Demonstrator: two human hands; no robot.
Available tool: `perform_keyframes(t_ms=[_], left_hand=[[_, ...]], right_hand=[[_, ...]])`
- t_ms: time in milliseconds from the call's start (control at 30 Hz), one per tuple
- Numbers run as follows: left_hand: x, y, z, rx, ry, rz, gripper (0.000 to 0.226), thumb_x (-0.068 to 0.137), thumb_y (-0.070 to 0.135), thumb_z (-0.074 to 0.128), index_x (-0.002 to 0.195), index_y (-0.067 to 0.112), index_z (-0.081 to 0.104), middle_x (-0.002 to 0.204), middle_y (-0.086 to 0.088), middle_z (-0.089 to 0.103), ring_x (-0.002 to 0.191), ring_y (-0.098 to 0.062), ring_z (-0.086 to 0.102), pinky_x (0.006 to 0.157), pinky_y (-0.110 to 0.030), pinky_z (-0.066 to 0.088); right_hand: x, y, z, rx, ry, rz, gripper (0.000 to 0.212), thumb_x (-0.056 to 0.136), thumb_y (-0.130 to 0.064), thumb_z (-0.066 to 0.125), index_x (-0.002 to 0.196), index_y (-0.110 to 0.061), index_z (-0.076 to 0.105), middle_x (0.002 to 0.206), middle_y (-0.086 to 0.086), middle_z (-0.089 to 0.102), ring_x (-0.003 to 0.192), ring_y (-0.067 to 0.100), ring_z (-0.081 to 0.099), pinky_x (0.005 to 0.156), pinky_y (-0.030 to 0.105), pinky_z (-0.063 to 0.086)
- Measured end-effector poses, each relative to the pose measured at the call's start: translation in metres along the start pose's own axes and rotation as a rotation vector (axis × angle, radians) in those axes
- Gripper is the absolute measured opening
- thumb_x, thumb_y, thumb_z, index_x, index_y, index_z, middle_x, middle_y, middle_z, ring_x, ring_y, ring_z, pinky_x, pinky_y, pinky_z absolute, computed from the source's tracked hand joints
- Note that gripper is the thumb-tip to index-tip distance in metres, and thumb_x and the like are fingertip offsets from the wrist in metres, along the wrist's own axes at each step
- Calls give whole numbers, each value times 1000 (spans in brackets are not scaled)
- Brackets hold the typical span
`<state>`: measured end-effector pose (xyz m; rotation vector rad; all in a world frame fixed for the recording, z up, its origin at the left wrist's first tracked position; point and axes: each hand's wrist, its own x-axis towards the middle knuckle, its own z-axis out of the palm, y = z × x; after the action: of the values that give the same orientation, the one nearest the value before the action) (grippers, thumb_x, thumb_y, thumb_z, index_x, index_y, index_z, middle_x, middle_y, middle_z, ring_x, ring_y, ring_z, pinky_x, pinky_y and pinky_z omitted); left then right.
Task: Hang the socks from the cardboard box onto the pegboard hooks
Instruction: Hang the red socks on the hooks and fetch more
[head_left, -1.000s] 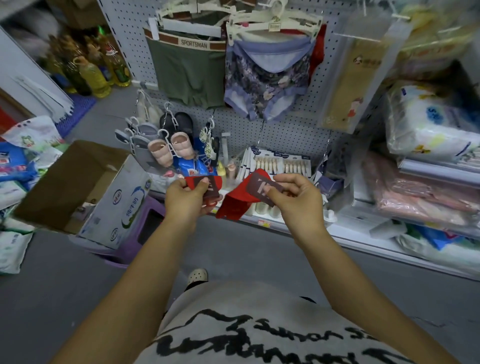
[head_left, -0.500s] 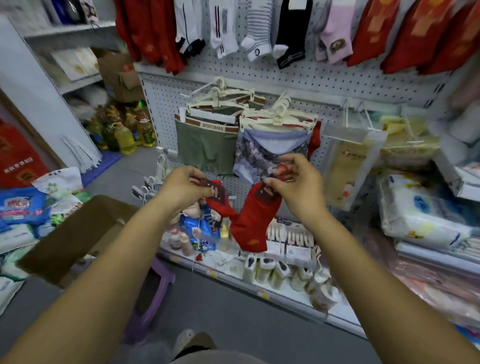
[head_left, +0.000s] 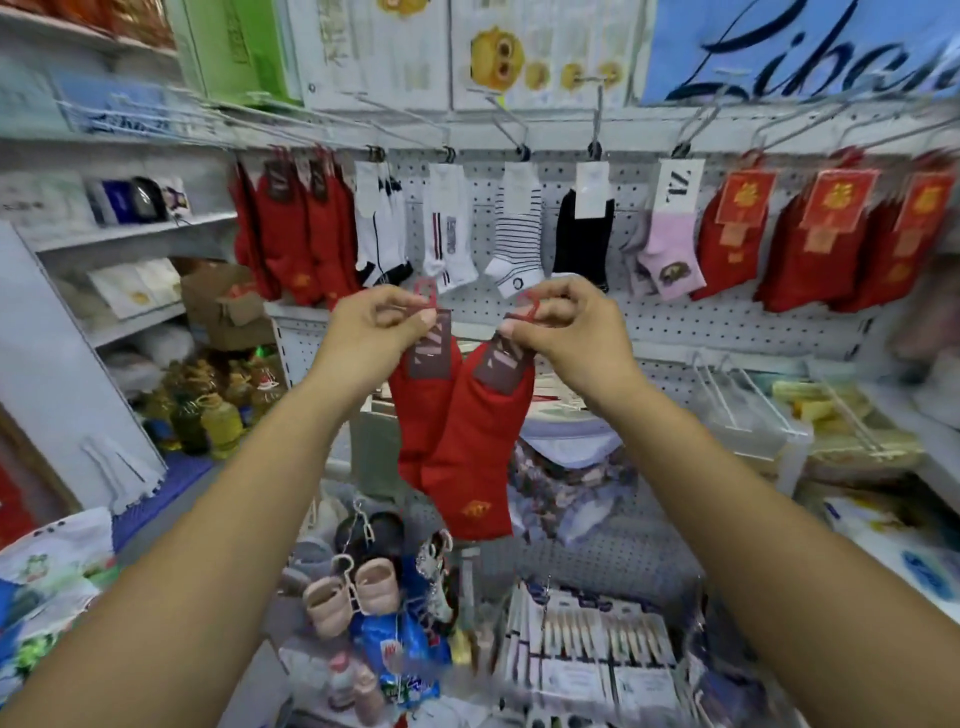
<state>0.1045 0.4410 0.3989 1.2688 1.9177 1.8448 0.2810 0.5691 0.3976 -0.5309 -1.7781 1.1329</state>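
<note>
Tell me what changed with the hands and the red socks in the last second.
The left hand and right hand lifted the two red socks from low down up to the sock row on the pegboard. Each hand still pinches its sock at the tag.

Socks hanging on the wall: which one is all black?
The black sock in the middle of the row, between the striped sock and the pink sock. The others are red, white, striped or pink.
</note>
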Motion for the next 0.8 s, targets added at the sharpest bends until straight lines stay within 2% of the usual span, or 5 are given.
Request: perform_keyframes(t_ms=[133, 267, 367, 567, 800], left_hand=[[54, -1, -21, 14, 19, 140, 7, 94, 10, 70, 97, 17, 69, 89, -10, 77, 88, -22, 75, 89, -40, 59], [98, -6, -48, 75, 43, 214, 9, 95, 11, 69, 103, 14, 69, 90, -4, 77, 76, -12, 73, 81, -41, 60], [122, -18, -63, 94, 31, 227, 9, 95, 13, 70, 103, 17, 70, 93, -4, 77, 75, -12, 74, 81, -44, 62], [152, -45, -80, 85, -5, 223, 11, 96, 10, 68, 104, 18, 69, 91, -3, 77, 75, -9, 74, 75, -32, 62], [164, -67, -87, 130, 17, 263, 14, 98, 5, 64, 111, 6, 67, 88, -1, 72, 71, 5, 70, 65, -11, 52]], right_hand=[[40, -4, 16, -81, 25, -85, 33, 74, -7, 87, 94, -14, 61, 78, 3, 74, 76, 17, 70, 77, 38, 61], [70, -2, 27, -187, 53, -135, 33, 74, -11, 88, 93, -19, 62, 80, 2, 73, 77, 14, 70, 73, 27, 59], [90, 2, 40, -231, 88, -135, 33, 74, -14, 88, 96, -18, 64, 78, 0, 72, 83, 16, 72, 77, 31, 61], [116, 19, 68, -245, 118, -107, 32, 74, -14, 88, 93, -22, 63, 66, -10, 65, 73, 9, 67, 79, 36, 61], [141, 35, 97, -195, 18, -95, 31, 76, -12, 86, 98, -15, 64, 78, 0, 73, 76, 13, 69, 81, 36, 60]])
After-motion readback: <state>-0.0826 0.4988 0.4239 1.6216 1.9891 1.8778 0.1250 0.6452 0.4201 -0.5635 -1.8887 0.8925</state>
